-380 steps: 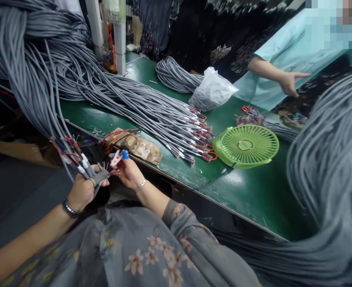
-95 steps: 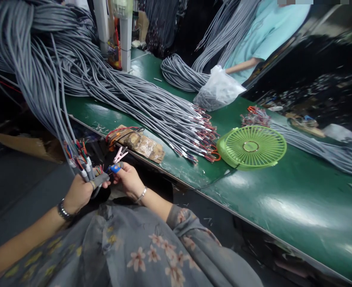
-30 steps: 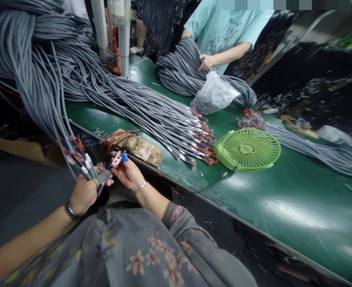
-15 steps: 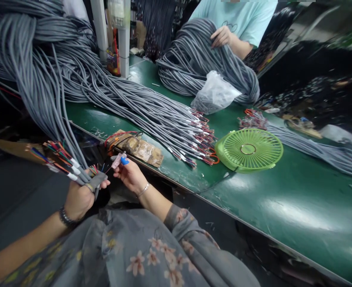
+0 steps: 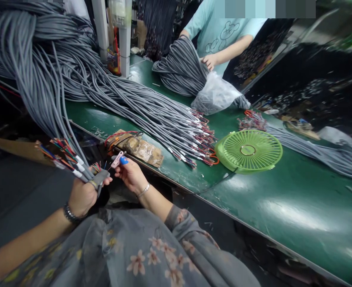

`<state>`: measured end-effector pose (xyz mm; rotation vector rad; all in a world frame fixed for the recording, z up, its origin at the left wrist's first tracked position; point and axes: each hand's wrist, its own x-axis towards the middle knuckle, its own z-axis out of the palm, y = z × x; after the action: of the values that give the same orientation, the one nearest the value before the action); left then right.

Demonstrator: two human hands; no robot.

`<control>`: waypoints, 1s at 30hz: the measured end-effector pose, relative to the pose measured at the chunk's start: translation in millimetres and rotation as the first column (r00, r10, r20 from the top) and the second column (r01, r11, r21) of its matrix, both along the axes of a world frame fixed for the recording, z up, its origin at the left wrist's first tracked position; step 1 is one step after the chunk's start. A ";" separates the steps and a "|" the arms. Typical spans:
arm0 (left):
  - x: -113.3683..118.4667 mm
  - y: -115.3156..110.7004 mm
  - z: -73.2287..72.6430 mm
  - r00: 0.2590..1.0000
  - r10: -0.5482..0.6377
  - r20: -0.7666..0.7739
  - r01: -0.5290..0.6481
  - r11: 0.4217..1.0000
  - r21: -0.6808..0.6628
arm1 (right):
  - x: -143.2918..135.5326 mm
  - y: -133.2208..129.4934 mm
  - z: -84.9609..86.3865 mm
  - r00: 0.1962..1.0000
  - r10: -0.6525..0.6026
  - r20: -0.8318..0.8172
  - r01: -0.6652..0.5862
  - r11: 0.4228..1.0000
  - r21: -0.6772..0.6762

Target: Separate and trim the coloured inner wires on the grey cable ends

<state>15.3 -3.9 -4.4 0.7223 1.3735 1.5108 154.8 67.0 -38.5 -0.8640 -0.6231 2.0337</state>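
My left hand [image 5: 85,195] is closed around several grey cables [image 5: 88,173] at the front edge of the table. Their ends fan out into stripped, coloured wires [image 5: 64,149] with bare copper tips. A grey wrap covers the left thumb, and short thin wires [image 5: 96,166] stick up beside it. My right hand [image 5: 132,177], with a blue cover on its thumb, pinches a small flat pinkish piece [image 5: 117,159] with holes, whose exact kind I cannot make out. That piece is close to the thin wires; whether it touches them is unclear.
A large bundle of grey cables [image 5: 140,103] lies across the green table [image 5: 283,207]. A green fan [image 5: 249,151] stands to its right, and a taped wooden block [image 5: 143,149] sits at the near edge. Across the table, a co-worker handles coiled cable [image 5: 182,67] beside a plastic bag [image 5: 216,93].
My left hand and its cables have shifted slightly right. My right hand has hardly moved, still pinching the pinkish piece. The co-worker's coil has been gathered further left, towards the co-worker's body.
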 end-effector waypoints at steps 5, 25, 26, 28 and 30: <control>-2.0 0.3 -3.1 1.000 -0.002 -0.012 0.002 1.000 0.006 | -1.9 -0.1 -3.8 0.997 -0.048 0.053 0.046 0.998 0.047; -0.1 2.7 -10.2 1.000 -0.009 -0.011 0.009 1.000 -0.025 | -14.7 4.2 -3.7 0.990 -0.140 -0.016 0.139 0.988 -0.073; -0.6 2.8 -11.0 1.000 -0.012 -0.013 0.012 1.000 -0.023 | -14.5 3.6 -2.7 0.991 -0.133 -0.019 0.131 0.988 -0.085; -1.7 2.8 -13.4 1.000 -0.025 -0.019 0.024 1.000 -0.016 | -13.6 2.6 -0.6 0.993 -0.112 -0.025 0.108 0.989 -0.104; -3.1 2.3 -15.8 0.999 -0.031 -0.026 0.031 1.000 -0.002 | -12.1 2.0 1.0 0.996 -0.086 -0.029 0.081 0.988 -0.129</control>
<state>12.2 -1.6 -20.2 0.7609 1.3767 1.4806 142.8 69.0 -37.5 -0.9127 -0.4343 2.0250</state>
